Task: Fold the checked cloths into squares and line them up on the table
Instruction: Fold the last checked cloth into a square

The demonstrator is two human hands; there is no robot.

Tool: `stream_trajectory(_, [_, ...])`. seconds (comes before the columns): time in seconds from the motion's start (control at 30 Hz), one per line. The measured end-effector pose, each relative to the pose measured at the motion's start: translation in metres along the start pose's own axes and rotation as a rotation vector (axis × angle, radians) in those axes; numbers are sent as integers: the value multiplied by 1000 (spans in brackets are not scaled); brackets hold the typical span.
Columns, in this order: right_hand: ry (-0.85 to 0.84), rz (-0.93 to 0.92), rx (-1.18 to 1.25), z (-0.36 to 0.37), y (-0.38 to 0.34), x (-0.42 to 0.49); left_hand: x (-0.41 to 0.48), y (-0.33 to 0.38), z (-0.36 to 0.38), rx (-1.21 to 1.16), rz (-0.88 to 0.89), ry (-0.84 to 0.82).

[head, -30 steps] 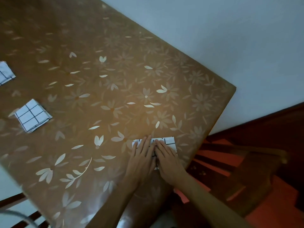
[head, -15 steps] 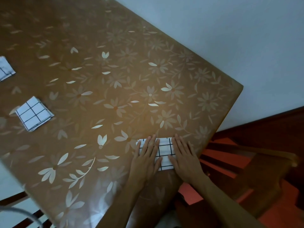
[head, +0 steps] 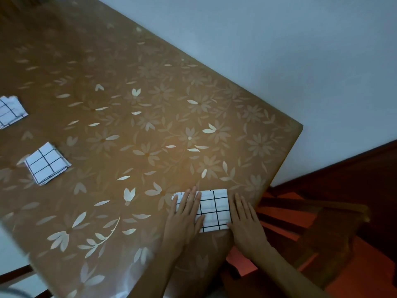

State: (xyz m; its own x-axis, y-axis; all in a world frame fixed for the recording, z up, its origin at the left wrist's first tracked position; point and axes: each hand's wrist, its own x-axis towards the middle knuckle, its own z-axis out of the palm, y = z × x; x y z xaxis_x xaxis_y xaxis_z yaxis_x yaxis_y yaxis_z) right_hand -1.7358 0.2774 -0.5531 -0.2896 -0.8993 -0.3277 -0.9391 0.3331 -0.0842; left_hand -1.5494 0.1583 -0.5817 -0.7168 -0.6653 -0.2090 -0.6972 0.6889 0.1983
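A white cloth with black checks [head: 214,209] lies folded into a rectangle near the table's front right edge. My left hand [head: 185,218] rests flat on its left part, fingers spread. Flat at the cloth's right edge lies my right hand [head: 245,222], fingers extended and mostly on the table. Two folded checked squares lie further left: one [head: 47,163] at mid-left, another [head: 9,110] cut off by the left frame edge.
The table [head: 150,117] wears a brown cloth with pale flower prints; its right corner is close to my right hand. A dark wooden chair [head: 311,222] with a red seat stands just beyond that edge. A pale wall rises behind.
My hands slid apart across the cloth: the right one moved to its right edge, the left one stayed on its left side. More of the cloth's middle now shows.
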Motion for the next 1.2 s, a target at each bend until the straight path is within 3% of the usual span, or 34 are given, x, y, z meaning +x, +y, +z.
stream_trajectory(0.1, [-22,64,99,-11,-13,-1,0,1,-3,25,-19,-32])
stream_trajectory(0.23, [-96,309,491,-28,-27,2,0,8,-8,29,-53,-48])
stream_trajectory(0.47, [-138,352,668,-38,-19,3,2,21,-31,-91,-112,52])
stream_trajectory(0.63, [-63,138,1029,-64,-8,-3,9,8,-65,-359,-185,137])
stream_trajectory(0.7, [-70,85,1146,-72,-2,-1,12,-6,-77,-625,-177,69])
stream_trajectory(0.77, [-55,87,1231,-78,3,5,12,-13,-85,-914,-202,-46])
stream_trajectory(0.9, [-50,212,1491,-90,6,10,1,-8,-92,-1194,-300,-133])
stream_trajectory(1.03, [-205,166,1414,-89,6,3,-11,-2,-91,-1381,-371,-182])
stream_trajectory(1.2, [-123,143,1299,-78,7,-5,-18,5,-93,-1438,-469,-239])
